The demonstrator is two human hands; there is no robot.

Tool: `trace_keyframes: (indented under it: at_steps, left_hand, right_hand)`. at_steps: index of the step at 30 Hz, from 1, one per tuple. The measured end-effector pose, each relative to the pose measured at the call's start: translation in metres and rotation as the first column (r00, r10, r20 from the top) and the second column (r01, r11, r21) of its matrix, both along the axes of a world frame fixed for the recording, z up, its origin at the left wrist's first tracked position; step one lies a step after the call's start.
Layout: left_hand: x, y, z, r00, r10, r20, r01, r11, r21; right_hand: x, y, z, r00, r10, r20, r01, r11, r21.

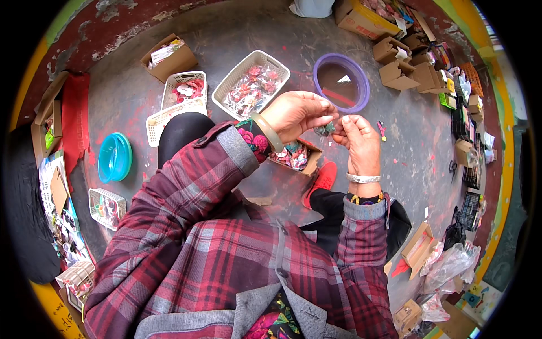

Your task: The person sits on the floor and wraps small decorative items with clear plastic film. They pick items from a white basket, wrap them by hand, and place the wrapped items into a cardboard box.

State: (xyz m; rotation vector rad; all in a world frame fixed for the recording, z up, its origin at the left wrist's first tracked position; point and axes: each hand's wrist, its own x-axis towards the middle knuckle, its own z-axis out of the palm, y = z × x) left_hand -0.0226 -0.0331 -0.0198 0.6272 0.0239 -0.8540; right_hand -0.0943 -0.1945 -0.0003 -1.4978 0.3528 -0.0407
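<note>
My left hand (296, 116), with a pale bangle at its wrist, is closed in a pinch over the floor in front of my lap. Facing it, my right hand (361, 144) wears a silver bracelet and also has its thumb and fingers pinched together. Between the fingertips is a small, dark greenish piece (325, 130); its exact kind is too small to make out. Just below the hands stands a small cardboard box (312, 161) of red and pale small items, partly hidden by my left hand and wrist.
Beyond my hands are a white basket (234, 73) of clear-bagged red pieces and a purple basin (342, 57). Smaller white baskets (164, 125) stand by my left knee, near a turquoise tub (114, 157). Cardboard boxes (398, 75) and crates line the right wall.
</note>
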Motion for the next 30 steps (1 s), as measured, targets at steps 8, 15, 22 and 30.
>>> trace_keyframes:
  at_steps: [8, 15, 22, 30]
  left_hand:
    - [-0.002, 0.000, 0.008, 0.998, 0.016, 0.054, -0.020, 0.996, 0.086]
    - [-0.010, -0.009, 0.008, 0.992, 0.015, 0.127, -0.040, 0.980, 0.195]
    - [-0.016, -0.016, 0.002, 0.890, -0.168, 0.424, -0.040, 0.897, 0.439]
    - [-0.018, -0.014, -0.003, 0.681, -0.304, 0.666, -0.210, 0.790, 0.575]
  right_hand:
    - [-0.001, 0.000, 0.003, 0.994, -0.067, 0.089, 0.094, 0.932, -0.350]
    - [-0.002, 0.017, 0.020, 0.813, 0.297, 0.501, 0.393, 0.357, -0.848]
    - [0.000, 0.012, 0.010, 0.840, 0.370, 0.397, 0.327, 0.239, -0.914]
    - [0.000, 0.016, 0.009, 0.832, 0.395, 0.389, 0.371, 0.125, -0.920]
